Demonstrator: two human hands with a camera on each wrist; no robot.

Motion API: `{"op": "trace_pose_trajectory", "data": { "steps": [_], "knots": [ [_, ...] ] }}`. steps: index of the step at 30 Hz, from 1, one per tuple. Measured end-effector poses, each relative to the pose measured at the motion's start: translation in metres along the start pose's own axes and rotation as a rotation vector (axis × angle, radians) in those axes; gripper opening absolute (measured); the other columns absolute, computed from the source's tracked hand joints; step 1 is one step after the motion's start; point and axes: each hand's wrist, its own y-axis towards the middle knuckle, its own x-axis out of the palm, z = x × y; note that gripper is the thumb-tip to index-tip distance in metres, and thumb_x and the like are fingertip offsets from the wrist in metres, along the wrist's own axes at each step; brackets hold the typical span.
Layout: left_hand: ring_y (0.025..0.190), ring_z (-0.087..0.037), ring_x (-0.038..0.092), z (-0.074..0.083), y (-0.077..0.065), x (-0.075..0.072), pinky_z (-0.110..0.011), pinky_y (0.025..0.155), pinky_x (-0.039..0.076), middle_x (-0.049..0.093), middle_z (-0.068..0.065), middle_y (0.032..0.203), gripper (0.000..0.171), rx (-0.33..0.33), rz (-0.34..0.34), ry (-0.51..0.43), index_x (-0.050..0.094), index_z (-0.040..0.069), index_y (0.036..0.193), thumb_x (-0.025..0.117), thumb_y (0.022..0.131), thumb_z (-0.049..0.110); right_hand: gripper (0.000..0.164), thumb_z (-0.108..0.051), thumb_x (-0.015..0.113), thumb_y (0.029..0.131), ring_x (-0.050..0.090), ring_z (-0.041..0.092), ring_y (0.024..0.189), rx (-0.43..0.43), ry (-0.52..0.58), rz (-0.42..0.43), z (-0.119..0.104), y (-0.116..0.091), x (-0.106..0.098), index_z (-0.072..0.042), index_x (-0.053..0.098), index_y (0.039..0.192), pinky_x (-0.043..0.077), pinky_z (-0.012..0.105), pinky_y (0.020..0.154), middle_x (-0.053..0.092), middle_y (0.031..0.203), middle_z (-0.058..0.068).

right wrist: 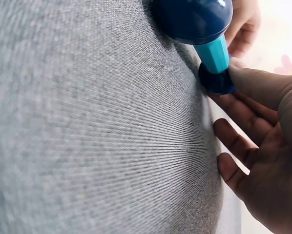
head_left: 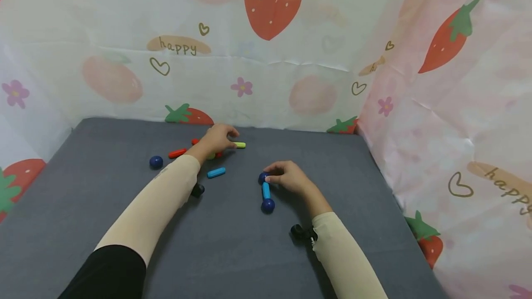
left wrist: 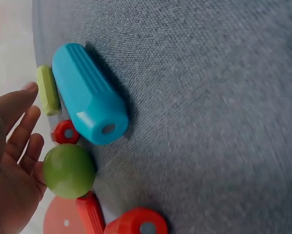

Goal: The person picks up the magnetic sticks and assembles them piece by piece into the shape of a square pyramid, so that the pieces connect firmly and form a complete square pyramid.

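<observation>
At the back of the table, my left hand (head_left: 214,141) reaches over several loose pieces, its thumb beside a yellow-green stick (head_left: 240,145). The left wrist view shows loosely bent fingers and a gap around that stick; a green ball (left wrist: 69,170) lies close to the fingers. My right hand (head_left: 292,178) pinches the far dark blue ball (head_left: 262,178) between thumb and fingers. A light blue stick (head_left: 266,191) joins this ball to a nearer dark blue ball (head_left: 268,206). In the right wrist view, the thumb (right wrist: 258,85) lies where stick and far ball meet.
A loose light blue stick (head_left: 216,172) lies between the hands. Left of it are a red stick (head_left: 177,153) and another dark blue ball (head_left: 156,162). More red pieces are partly hidden by the left hand. A strawberry-print curtain (head_left: 266,73) stands behind the grey table (head_left: 232,243).
</observation>
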Motion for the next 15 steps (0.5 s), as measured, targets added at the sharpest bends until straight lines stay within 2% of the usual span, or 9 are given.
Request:
{"op": "trace_pose_trajectory", "data": {
  "steps": [5, 13, 15],
  "knots": [
    [0.127, -0.032, 0.055, -0.005, 0.007, 0.006, -0.059, 0.118, 0.026, 0.067, -0.01, 0.132, 0.04, -0.011, 0.001, 0.016, 0.067, 0.01, 0.131, 0.077, 0.094, 0.021, 0.025, -0.025, 0.076, 0.095, 0.065, 0.016, 0.105, -0.008, 0.009, 0.001, 0.0, 0.0, 0.0, -0.019, 0.076, 0.119, 0.054, 0.037, 0.089, 0.073, 0.115, -0.001],
    [0.132, -0.033, 0.043, -0.007, 0.013, 0.015, -0.054, 0.115, 0.028, 0.067, -0.007, 0.127, 0.035, -0.05, -0.013, 0.081, 0.071, 0.015, 0.127, 0.076, 0.094, 0.024, 0.026, -0.024, 0.076, 0.095, 0.065, 0.017, 0.105, -0.015, 0.013, -0.001, 0.0, -0.002, 0.0, -0.017, 0.076, 0.12, 0.054, 0.036, 0.089, 0.073, 0.115, 0.0],
    [0.129, -0.033, 0.044, -0.007, 0.014, 0.016, -0.053, 0.114, 0.029, 0.069, -0.006, 0.124, 0.032, -0.058, -0.01, 0.077, 0.073, 0.015, 0.125, 0.076, 0.094, 0.023, 0.026, -0.024, 0.076, 0.095, 0.065, 0.017, 0.105, -0.015, 0.014, 0.002, 0.0, -0.002, -0.001, -0.016, 0.076, 0.12, 0.054, 0.037, 0.089, 0.073, 0.115, 0.0]
  ]
}}
